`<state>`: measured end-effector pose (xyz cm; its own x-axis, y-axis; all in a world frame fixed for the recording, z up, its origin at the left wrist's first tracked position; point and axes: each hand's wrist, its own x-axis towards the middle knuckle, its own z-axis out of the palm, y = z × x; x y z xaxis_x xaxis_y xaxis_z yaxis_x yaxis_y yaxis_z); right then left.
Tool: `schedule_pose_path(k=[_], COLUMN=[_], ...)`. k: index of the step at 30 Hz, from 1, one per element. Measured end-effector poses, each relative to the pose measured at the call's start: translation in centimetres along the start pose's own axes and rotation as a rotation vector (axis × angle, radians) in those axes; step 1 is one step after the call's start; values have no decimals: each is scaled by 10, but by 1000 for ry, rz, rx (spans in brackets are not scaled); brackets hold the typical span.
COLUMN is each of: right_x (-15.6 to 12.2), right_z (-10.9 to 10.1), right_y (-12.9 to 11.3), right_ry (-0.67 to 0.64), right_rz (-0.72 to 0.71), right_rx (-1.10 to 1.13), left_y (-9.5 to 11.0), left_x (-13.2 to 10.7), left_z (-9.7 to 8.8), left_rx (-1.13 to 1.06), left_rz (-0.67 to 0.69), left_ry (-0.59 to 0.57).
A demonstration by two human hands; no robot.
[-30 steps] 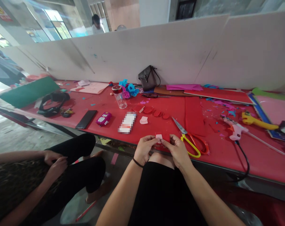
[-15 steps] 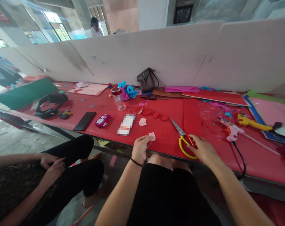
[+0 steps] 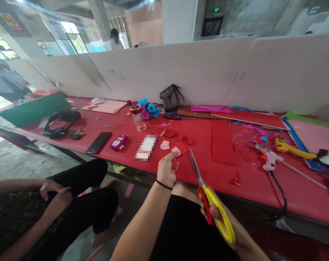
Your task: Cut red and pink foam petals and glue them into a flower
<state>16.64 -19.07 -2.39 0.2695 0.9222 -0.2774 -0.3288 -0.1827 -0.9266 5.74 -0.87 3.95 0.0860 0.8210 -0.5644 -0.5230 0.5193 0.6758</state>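
My left hand [image 3: 166, 167] pinches a small pale pink paper piece [image 3: 176, 150] together with a red paper piece [image 3: 183, 149], just over the table's front part. In my right hand [image 3: 236, 219] are scissors [image 3: 215, 200] with one red and one yellow handle, raised in front of my lap. Their blades point up and away, slightly apart, to the right of the paper. Another pale pink cutout [image 3: 164, 145] lies just beyond my left hand, and several red cutouts [image 3: 180, 137] are behind it.
On the red table [image 3: 197, 127] are a phone [image 3: 146, 148], a purple case [image 3: 119, 142], a glass jar [image 3: 139, 121], paper flowers [image 3: 150, 108] and a dark bag [image 3: 171, 98]. A glue gun [image 3: 269, 157] with its cable lies right. A seated person [image 3: 55, 195] is at left.
My right hand has lifted the scissors off the table and brought them left and nearer, blades turned up. My left hand still pinches the paper, and the red piece shows more beside it.
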Motion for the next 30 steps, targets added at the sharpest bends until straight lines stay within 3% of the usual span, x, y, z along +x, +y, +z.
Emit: schedule_pose_path(k=[5, 10, 21, 30], right_x=[7, 22, 27, 23], right_z=[26, 36, 39, 36], right_y=[6, -1, 2, -10], right_ry=[-134, -123, -73, 8], right_rz=[-11, -19, 91, 126], right_rx=[-39, 9, 57, 102], left_y=[-16, -22, -24, -19], left_x=[-11, -20, -18, -9], left_z=[-3, -8, -9, -11], left_rx=[-34, -44, -68, -53], left_rz=[-14, -3, -17, -34], left_ry=[-62, -172, -192, -228])
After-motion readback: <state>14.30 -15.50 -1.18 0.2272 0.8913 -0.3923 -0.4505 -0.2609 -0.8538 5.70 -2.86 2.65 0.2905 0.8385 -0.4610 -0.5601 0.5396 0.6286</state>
